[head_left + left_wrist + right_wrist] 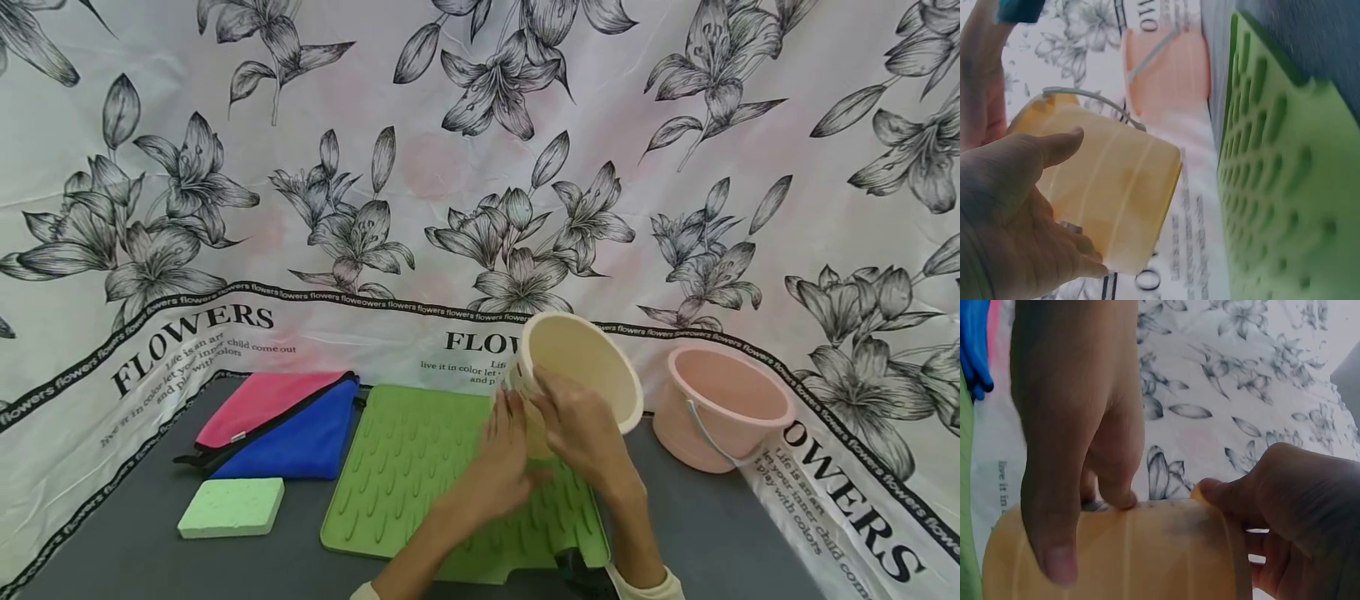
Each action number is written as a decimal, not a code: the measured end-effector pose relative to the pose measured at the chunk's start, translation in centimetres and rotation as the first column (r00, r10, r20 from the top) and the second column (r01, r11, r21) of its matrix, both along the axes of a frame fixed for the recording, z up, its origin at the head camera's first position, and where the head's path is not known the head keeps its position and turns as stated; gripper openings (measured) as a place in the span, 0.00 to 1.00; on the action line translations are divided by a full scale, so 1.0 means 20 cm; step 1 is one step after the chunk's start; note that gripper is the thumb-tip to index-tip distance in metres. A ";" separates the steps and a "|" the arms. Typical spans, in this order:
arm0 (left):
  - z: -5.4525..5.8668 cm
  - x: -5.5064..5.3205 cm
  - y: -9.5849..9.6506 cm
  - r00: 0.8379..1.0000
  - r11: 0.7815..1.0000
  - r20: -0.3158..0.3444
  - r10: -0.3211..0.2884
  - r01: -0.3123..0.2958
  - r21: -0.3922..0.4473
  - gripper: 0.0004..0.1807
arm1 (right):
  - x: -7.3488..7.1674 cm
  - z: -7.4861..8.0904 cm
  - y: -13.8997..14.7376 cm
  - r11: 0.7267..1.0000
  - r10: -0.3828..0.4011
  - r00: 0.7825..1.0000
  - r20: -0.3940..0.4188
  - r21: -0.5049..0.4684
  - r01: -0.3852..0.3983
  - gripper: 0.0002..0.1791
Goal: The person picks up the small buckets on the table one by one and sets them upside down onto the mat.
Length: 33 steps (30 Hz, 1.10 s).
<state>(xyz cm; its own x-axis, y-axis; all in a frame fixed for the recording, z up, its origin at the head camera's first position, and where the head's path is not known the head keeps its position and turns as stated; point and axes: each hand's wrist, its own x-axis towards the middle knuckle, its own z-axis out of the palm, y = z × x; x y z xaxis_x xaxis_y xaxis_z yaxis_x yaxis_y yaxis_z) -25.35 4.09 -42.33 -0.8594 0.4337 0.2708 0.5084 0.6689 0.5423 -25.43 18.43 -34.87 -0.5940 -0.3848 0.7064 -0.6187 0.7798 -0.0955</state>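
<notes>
A cream bucket (611,367) is tilted above the green mat, its mouth turned up and to the right. My left hand (498,467) holds its side near the base. In the left wrist view that thumb (1063,147) lies along the bucket wall, with the fingers round the other side. My right hand (585,425) grips the rim, seen at the right of the right wrist view. The bucket's grey handle (1097,99) shows in the left wrist view. Beneath lies the ridged green mat (405,467).
A pink bucket (720,408) with a grey handle stands at the right. To the left are folded pink and blue cloths (292,437) and a pale green sponge (232,508). A flower-printed sheet (420,250) hangs behind the dark table (135,542).
</notes>
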 end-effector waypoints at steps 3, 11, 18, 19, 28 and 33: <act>0.00 0.00 -0.09 0.996 0.999 -0.086 0.033 -0.036 -0.039 0.59 | 0.00 -0.01 -0.03 0.997 0.056 0.998 -0.015 -0.059 -0.056 0.20; 0.00 -0.03 -0.25 0.951 0.991 -0.286 0.118 -0.131 -0.026 0.65 | 0.00 0.02 -0.09 0.945 0.215 0.976 -0.038 -0.244 -0.218 0.24; 0.02 -0.08 -0.37 0.891 0.987 -0.425 0.158 -0.151 0.051 0.60 | 0.02 0.03 -0.10 0.849 0.291 0.956 -0.039 -0.449 -0.277 0.25; 0.03 -0.08 -0.39 0.883 0.987 -0.441 0.162 -0.145 0.071 0.58 | 0.02 0.03 -0.10 0.838 0.299 0.954 -0.031 -0.470 -0.278 0.26; 0.08 -0.11 -0.50 0.917 0.912 -0.323 0.234 -0.092 0.400 0.70 | 0.05 0.03 -0.11 0.676 0.401 0.914 -0.059 -0.655 -0.339 0.25; 0.11 -0.11 -0.49 0.980 0.680 -0.019 0.200 -0.125 0.722 0.70 | 0.05 0.04 -0.11 0.551 0.419 0.908 0.018 -0.800 -0.238 0.23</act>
